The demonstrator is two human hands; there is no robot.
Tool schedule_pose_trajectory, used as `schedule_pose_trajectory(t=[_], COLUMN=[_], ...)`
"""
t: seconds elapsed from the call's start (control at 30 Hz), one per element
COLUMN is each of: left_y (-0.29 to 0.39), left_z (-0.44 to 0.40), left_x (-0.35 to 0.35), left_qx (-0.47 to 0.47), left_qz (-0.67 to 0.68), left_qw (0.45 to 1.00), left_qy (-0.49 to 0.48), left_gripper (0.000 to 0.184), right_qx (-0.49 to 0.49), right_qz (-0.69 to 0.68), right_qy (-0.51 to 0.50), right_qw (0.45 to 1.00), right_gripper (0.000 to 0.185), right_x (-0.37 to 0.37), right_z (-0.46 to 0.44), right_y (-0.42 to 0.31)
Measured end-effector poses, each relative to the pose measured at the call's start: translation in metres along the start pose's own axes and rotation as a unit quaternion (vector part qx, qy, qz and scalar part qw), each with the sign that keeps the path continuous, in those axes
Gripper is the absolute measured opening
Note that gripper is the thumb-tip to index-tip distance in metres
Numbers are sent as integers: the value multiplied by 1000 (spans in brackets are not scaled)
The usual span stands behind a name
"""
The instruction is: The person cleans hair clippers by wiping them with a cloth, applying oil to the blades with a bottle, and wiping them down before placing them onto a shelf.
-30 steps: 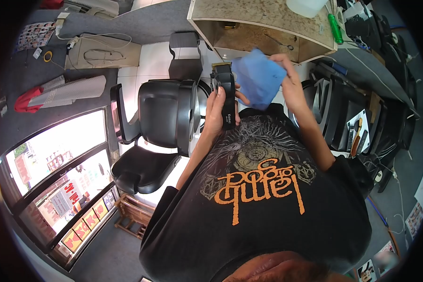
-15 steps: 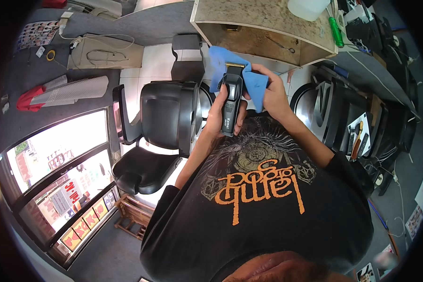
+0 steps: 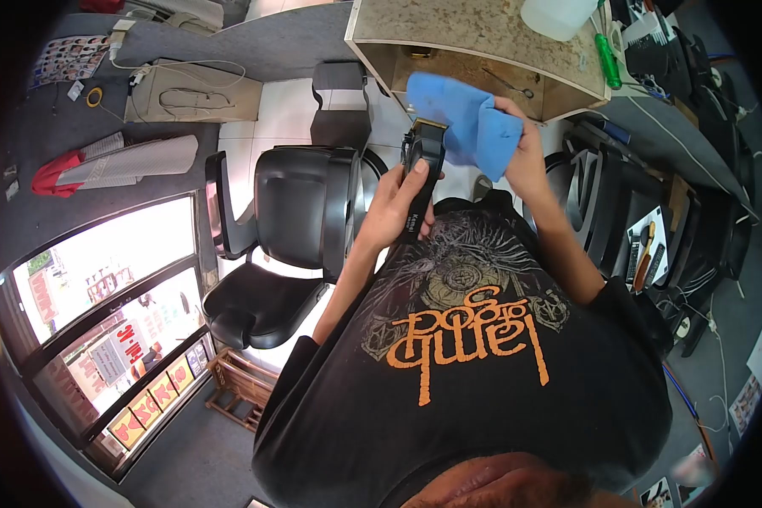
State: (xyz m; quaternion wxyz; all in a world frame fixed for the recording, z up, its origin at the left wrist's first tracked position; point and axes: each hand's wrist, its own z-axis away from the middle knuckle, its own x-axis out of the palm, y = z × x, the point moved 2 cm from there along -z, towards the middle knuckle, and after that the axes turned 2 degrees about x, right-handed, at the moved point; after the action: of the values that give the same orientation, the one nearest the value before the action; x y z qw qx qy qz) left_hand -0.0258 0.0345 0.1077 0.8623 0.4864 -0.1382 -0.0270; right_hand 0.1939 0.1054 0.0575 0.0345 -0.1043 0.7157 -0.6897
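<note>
My left hand (image 3: 394, 203) is closed round a black hair clipper (image 3: 425, 161), thumb along its body, with the gold-coloured blade end pointing away from me. A blue cloth (image 3: 470, 123) hangs from my right hand (image 3: 525, 152), whose fingers grip its right edge. The cloth lies just right of the clipper's blade and overlaps the region beyond it; whether the two touch, I cannot tell. Both hands are held in front of my black shirt.
A black barber chair (image 3: 300, 199) stands at the left. Ahead is a wooden cabinet (image 3: 457, 30) with scissors (image 3: 512, 86) in its open shelf and a green-handled tool (image 3: 607, 61) at its right. A wooden stool (image 3: 239, 385) is at the lower left.
Half a second ago the cloth was wrapped behind the clipper's blade; it has since moved right and away with my right hand. The clipper has tilted and shifted slightly right.
</note>
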Motion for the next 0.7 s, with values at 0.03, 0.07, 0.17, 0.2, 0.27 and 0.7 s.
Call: schedule_pose_trajectory(t=[0.03, 0.07, 0.17, 0.2, 0.27, 0.7], left_y=[0, 2, 9, 11, 12, -1], left_z=[0, 2, 4, 4, 5, 4], left_x=[-3, -3, 1, 3, 4, 16], left_qx=[-12, -19, -38, -44, -45, -55], left_qz=[-23, -42, -84, -87, -89, -66], left_qw=[1000, 999, 995, 995, 994, 996], left_qy=[-1, -9, -31, -32, -35, -30], left_gripper=[63, 62, 57, 56, 54, 59], right_qx=[-22, -11, 27, 51, 116, -52], right_qz=[15, 18, 98, 59, 31, 208], right_qy=[0, -34, -154, -157, -159, -36], right_qw=[1000, 999, 983, 985, 980, 976], right_gripper=[46, 45, 42, 36, 33, 40], right_x=[-1, 5, 14, 20, 19, 19], right_z=[-4, -6, -6, -5, -3, 7], right_y=[-16, -32, -19, -19, -28, -10])
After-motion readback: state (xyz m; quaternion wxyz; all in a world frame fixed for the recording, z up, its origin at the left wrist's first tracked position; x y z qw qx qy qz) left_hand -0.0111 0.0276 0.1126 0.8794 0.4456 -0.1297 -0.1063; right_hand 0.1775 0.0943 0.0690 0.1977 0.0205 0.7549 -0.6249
